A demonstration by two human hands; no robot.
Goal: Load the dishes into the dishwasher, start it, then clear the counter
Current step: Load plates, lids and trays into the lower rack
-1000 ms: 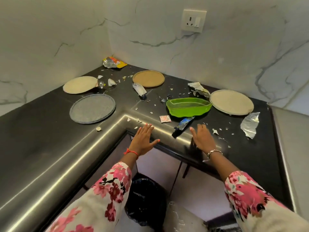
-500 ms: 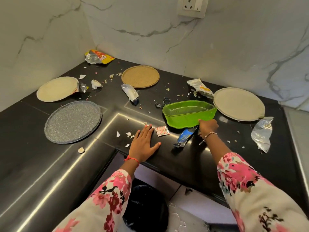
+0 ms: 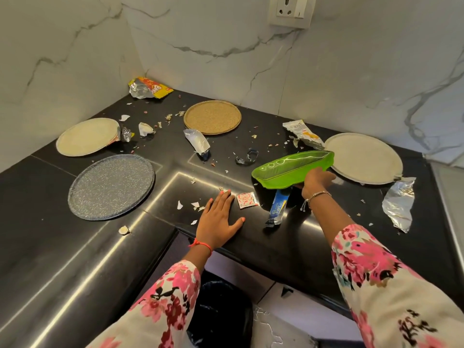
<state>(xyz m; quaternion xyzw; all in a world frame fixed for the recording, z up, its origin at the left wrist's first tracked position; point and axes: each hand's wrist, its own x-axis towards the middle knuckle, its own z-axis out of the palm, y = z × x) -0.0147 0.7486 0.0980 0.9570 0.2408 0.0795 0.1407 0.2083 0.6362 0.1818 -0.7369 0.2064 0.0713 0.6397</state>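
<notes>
green dish (image 3: 293,169) lifted (tilted) | right hand (image 3: 316,180) grips it | left hand (image 3: 218,218) flat on counter (image 3: 37,222)

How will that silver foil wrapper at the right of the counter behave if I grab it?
Probably light and floppy: the foil wrapper lies crumpled and torn open. It would likely crush when gripped rather than keep its shape. Its shiny surface may be a little slippery.

Wall socket (image 3: 290,11) (top) off-frame
</notes>
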